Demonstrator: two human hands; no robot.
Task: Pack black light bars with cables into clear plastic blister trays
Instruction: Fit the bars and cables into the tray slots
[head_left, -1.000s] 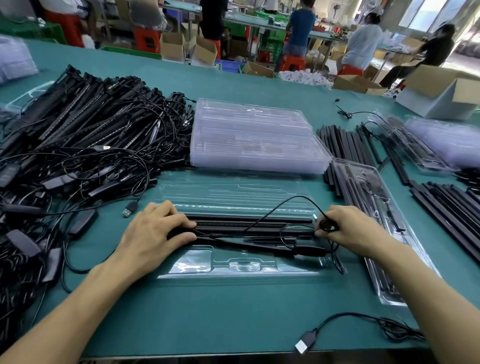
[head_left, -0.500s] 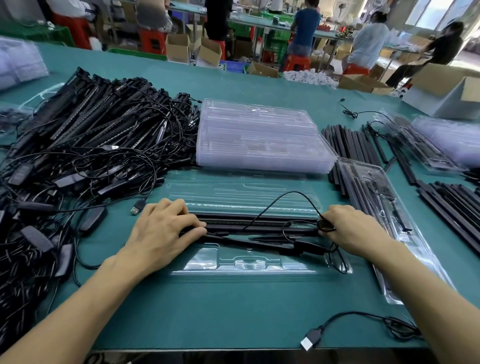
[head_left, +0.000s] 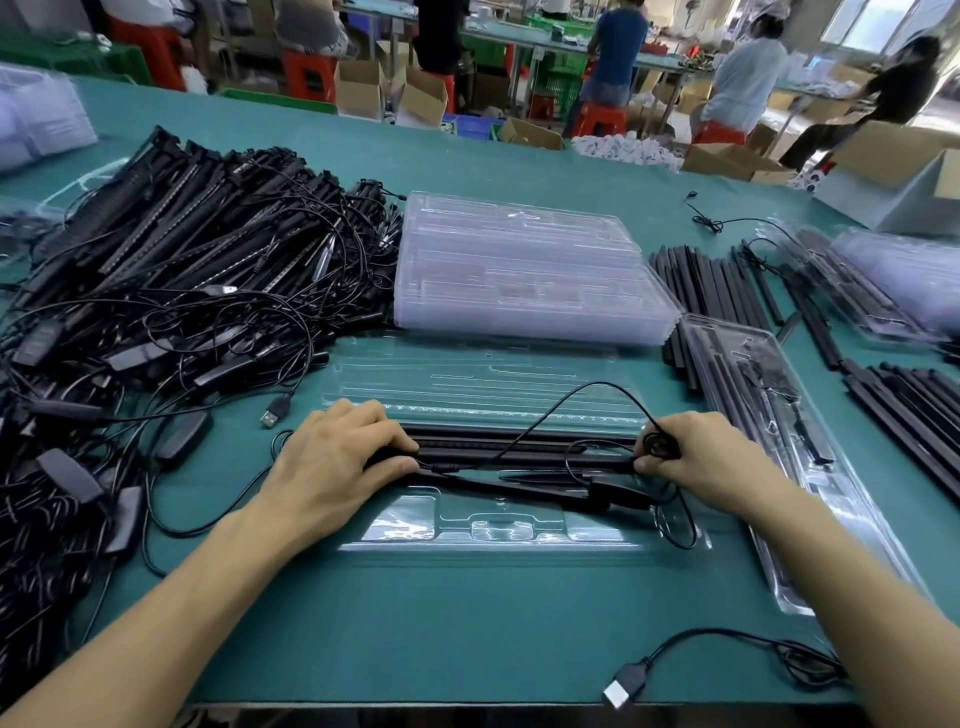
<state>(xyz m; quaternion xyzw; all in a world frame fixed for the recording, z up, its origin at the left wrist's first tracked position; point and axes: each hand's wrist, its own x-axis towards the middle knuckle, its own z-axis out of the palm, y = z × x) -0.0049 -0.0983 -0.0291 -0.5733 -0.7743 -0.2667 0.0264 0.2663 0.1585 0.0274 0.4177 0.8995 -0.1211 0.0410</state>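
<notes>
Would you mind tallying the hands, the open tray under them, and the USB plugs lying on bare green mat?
Hands: 2, left gripping a light bar, right pinching a cable
Open tray: 1
USB plugs on bare mat: 2
Total: 5

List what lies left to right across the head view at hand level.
Tangled pile of light bars and cables → left hand gripping a light bar by its end → open blister tray → right hand pinching the coiled cable → filled tray → loose black bars.
</notes>
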